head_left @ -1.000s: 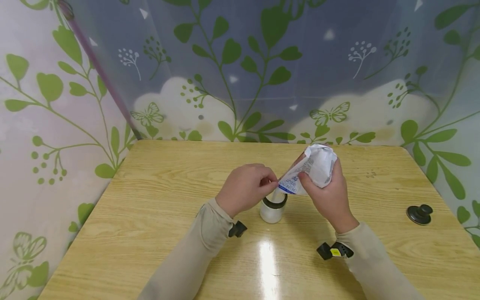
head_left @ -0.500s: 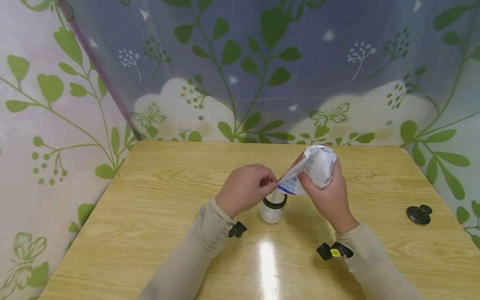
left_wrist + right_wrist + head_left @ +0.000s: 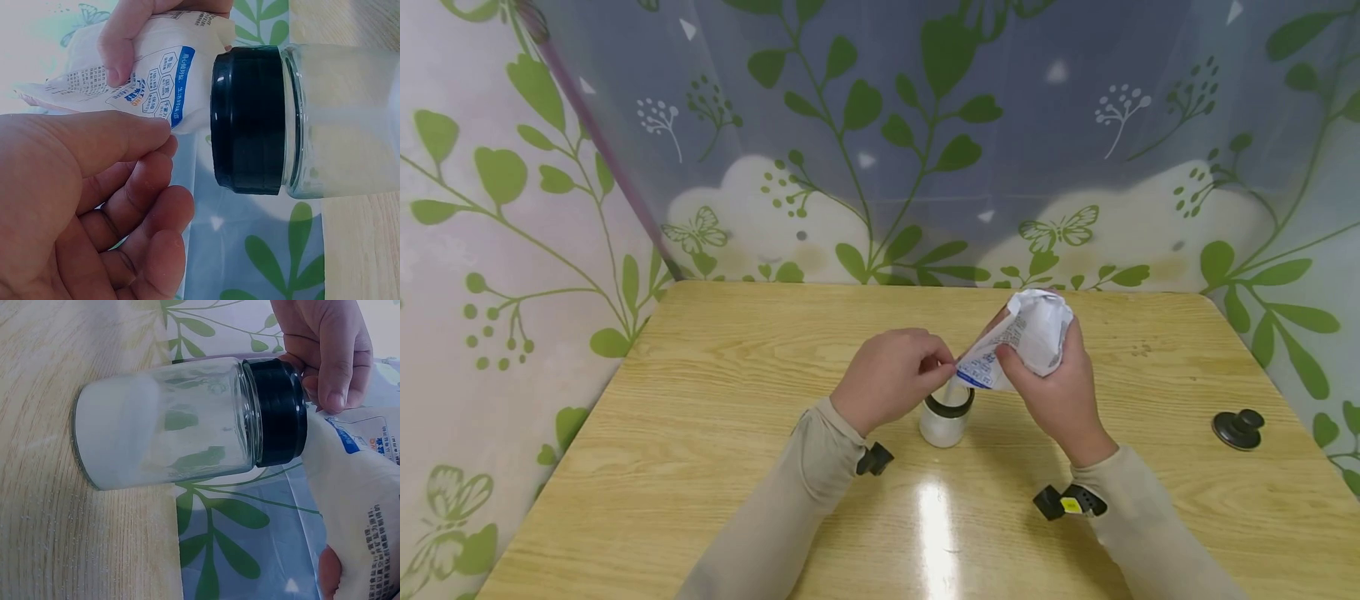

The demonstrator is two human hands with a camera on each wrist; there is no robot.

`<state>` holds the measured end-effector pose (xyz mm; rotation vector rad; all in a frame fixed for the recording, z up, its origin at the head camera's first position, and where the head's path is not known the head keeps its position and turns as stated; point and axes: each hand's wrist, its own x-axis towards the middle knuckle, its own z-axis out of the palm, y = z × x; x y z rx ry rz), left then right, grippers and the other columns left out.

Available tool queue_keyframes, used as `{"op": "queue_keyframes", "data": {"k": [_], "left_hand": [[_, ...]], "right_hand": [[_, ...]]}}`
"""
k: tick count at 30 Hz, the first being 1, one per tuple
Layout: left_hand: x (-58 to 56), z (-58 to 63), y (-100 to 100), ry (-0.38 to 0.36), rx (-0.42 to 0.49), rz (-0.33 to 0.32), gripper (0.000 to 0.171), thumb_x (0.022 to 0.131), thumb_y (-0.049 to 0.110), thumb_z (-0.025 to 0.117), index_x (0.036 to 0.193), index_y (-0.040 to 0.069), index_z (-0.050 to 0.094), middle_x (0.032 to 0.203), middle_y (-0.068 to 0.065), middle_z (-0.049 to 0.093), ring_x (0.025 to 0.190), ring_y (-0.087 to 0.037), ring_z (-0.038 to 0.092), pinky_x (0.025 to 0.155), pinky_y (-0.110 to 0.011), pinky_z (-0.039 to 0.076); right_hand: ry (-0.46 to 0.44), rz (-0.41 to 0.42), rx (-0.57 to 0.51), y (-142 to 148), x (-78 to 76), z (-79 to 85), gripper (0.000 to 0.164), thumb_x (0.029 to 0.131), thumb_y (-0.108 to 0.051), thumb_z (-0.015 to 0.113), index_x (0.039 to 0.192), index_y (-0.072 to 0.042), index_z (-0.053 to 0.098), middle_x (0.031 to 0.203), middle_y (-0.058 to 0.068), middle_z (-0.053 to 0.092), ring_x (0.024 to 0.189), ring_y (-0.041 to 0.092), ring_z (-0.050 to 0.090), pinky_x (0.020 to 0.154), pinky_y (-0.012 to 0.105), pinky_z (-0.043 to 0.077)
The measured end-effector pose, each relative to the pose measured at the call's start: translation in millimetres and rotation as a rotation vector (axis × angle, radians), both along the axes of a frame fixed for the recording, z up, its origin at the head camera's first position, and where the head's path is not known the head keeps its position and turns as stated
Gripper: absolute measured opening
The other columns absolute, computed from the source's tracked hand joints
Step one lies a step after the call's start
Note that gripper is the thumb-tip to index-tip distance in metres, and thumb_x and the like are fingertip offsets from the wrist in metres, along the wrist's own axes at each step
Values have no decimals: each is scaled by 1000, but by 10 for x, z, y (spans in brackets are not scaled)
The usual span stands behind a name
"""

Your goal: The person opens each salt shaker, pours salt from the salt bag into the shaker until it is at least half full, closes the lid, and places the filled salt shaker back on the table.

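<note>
A glass jar [image 3: 943,429] with a black collar [image 3: 249,120] stands upright on the table. White grains [image 3: 115,434] fill its lower part. My right hand [image 3: 1063,400] grips a white printed salt bag [image 3: 1041,333], tilted with its blue-edged corner over the jar's mouth. Thumb and forefinger of my left hand [image 3: 891,375] pinch that corner, the other fingers curled beneath. In the head view, a pale streak runs from the corner down into the mouth.
A round black lid [image 3: 1238,429] with a knob lies on the wooden table [image 3: 737,350] at the far right. Tiny white specks [image 3: 50,531] dot the tabletop near the jar. A leaf-patterned curtain [image 3: 880,167] rises behind the table.
</note>
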<state>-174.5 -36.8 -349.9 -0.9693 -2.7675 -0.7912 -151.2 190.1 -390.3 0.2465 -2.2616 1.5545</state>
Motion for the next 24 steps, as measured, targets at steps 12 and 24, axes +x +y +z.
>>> {"op": "queue_keyframes", "data": {"k": [12,24], "left_hand": [[-3,17,-2,1,8,-7,11,99,24,72,96,17,80,81,9,66,68,-6,56,63,-23,48],[-13,-4,-4,-7,7,-6,11,98,24,72,96,17,80,82,9,67,69,-5,57,64,-23,49]], "right_hand": [[9,-3,2,-7,0,26,74,94,-9,72,156,-9,31,122,6,57,101,15,60,73,21,53],[2,-4,5,-8,0,9,74,94,-9,72,156,-9,31,124,7,57,102,15,60,74,20,54]]}}
